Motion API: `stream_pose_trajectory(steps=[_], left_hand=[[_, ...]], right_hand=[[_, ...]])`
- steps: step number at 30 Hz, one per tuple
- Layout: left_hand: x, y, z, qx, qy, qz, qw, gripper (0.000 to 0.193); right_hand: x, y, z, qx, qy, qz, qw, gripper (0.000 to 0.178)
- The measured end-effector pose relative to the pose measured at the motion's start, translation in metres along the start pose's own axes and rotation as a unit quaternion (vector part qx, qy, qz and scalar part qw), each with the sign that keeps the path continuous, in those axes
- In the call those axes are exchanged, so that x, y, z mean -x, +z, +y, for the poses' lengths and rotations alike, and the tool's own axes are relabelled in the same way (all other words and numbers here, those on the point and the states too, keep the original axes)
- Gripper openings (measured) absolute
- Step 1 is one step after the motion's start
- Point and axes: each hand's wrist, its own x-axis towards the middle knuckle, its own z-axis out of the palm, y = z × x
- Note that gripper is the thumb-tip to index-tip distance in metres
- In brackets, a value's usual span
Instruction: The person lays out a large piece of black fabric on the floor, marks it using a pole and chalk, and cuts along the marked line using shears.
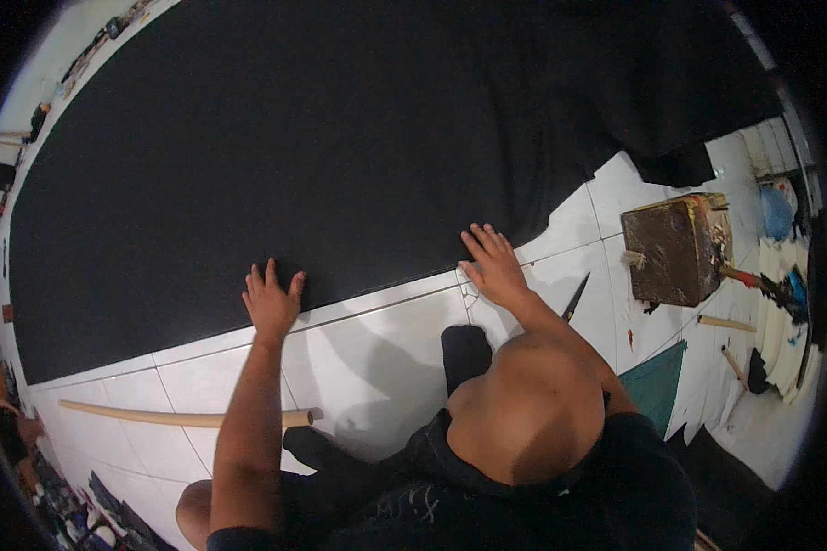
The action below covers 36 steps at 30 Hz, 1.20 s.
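A large sheet of black fabric lies over the white tiled floor, its near edge running almost straight below my hands. My left hand rests on that edge, fingers spread and flat. Farther right, my right hand also lies flat at the edge, its fingers stretched forward onto the cloth. Neither hand holds anything. Beside my right forearm a dark pointed blade lies on the tiles, its lower end hidden behind the arm. To the right, the fabric is rumpled and its border uneven.
A long tan tube lies at the left, partly behind my left forearm. At the right stand a brown, stained box-like container and a brush-like tool with a reddish handle. A green sheet and black scraps lie nearer me.
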Motion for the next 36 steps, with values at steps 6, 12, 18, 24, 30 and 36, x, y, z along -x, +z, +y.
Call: stream_pose_trajectory(steps=[6, 12, 18, 24, 30, 36], left_hand=[[0.031, 0.041, -0.013, -0.003, 0.014, 0.029, 0.999, 0.087], [0.039, 0.065, -0.066, -0.010, -0.051, -0.041, 0.998, 0.087], [0.020, 0.051, -0.002, 0.011, -0.012, -0.041, 0.999, 0.116], [0.041, 0.043, -0.031, 0.103, -0.117, 0.126, 0.980, 0.101], [0.012, 0.084, -0.095, 0.287, -0.535, 0.221, 0.763, 0.078], [-0.011, 0.113, -0.092, 0.478, -0.539, 0.324, 0.613, 0.054]], right_hand=[[0.020, 0.023, 0.015, -0.008, -0.003, -0.021, 1.000, 0.050], [0.005, 0.030, 0.001, -0.095, -0.045, 0.045, 0.993, 0.054], [0.011, 0.017, -0.009, -0.119, -0.065, 0.031, 0.990, 0.053], [0.036, 0.030, -0.034, -0.083, -0.055, -0.103, 0.990, 0.056], [0.038, 0.021, -0.028, -0.099, -0.036, -0.076, 0.992, 0.053], [0.071, 0.011, 0.029, -0.222, 0.156, -0.008, 0.962, 0.042]])
